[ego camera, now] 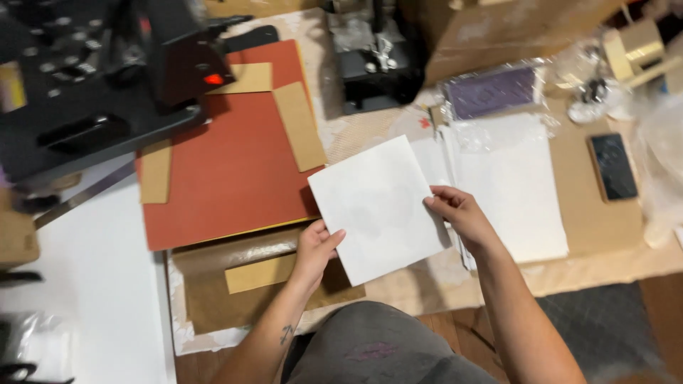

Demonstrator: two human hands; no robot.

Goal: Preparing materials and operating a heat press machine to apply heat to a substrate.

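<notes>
A white square sheet (pixel 377 206) is held tilted above the table's middle. My left hand (pixel 316 249) grips its lower left edge, thumb on top. My right hand (pixel 461 213) pinches its right edge. To the left lies a red-brown pad (pixel 235 156) with tan paper strips (pixel 300 124) on it. A stack of white sheets in clear plastic (pixel 509 181) rests under and beside my right hand.
A black heat press (pixel 92 78) with a red light stands at the back left. A phone (pixel 612 167) lies at the right on brown paper. A purple packet (pixel 491 91), a black machine (pixel 373 57) and cardboard boxes sit at the back. White board (pixel 99 284) covers the left.
</notes>
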